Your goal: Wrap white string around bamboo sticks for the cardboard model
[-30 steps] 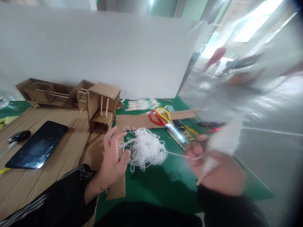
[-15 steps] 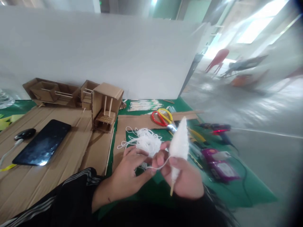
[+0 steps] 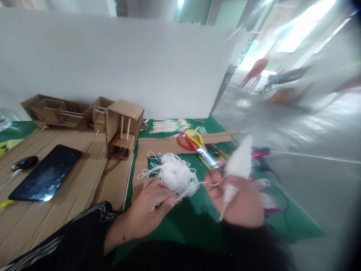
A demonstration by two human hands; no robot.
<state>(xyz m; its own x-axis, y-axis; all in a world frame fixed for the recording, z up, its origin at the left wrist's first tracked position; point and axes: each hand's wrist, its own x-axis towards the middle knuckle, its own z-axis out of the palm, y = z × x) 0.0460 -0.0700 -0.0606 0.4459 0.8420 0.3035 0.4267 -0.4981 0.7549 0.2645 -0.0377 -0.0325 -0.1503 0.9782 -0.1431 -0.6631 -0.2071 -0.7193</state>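
Note:
My right hand [image 3: 235,195] is closed around a stick wound with white string, a spindle shape [image 3: 240,160] that tapers to a point at the top. Its bare wooden end [image 3: 222,211] sticks out below the palm. A strand of white string [image 3: 208,183] runs from the right fingers across to my left hand [image 3: 155,201]. There, thumb and forefinger are pinched together on the strand. Just beyond the left fingers lies a loose, tangled heap of the same string [image 3: 179,174] on the green tabletop [image 3: 191,222].
Red-and-yellow-handled scissors [image 3: 194,142] lie behind the string heap. At left are a black phone [image 3: 46,171], a small black device [image 3: 25,163] and a cardboard model [image 3: 124,130] on cardboard sheets. Thin sticks [image 3: 169,126] lie at the back. A purple packet [image 3: 269,201] is at right.
My right hand has moved right with the string-wound stick, which now tilts more. The hands are farther apart, and the strand between them is longer.

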